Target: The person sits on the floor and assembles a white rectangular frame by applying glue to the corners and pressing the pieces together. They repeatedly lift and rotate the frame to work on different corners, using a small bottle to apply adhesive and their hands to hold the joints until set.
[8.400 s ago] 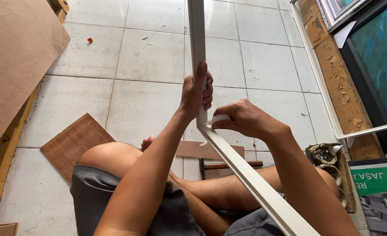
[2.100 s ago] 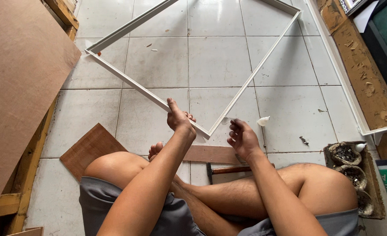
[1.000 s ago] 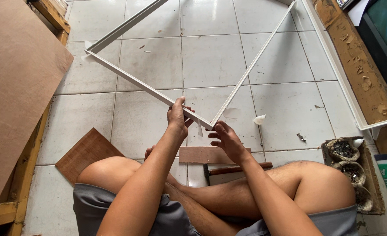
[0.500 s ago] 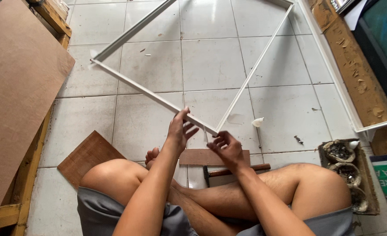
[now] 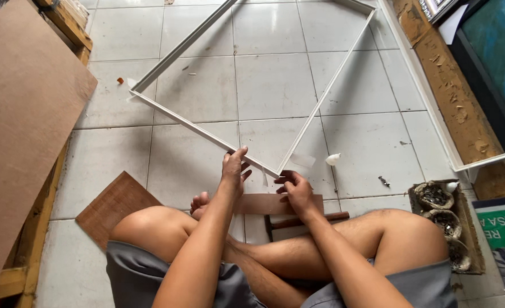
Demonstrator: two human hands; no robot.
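Note:
A large white rectangular frame (image 5: 207, 134) lies flat on the tiled floor with one corner pointing at me. My left hand (image 5: 233, 169) rests on the frame's near-left bar, fingers spread, just beside that corner. My right hand (image 5: 294, 189) pinches the corner itself from the right side. I sit cross-legged, my bare knees below both hands. A small brown wooden board (image 5: 264, 203) lies on the floor under my wrists.
A big brown hardboard sheet (image 5: 21, 125) leans at the left. A smaller brown panel (image 5: 112, 205) lies by my left knee. A box of dark lumps (image 5: 446, 219) sits at the right, a hammer handle (image 5: 309, 219) near my leg, another white frame (image 5: 452, 154) along the right wall.
The frame, earlier held upright in both hands, now lies flat on the floor. Over the last second both hands slid down to its near corner and the view shifted slightly.

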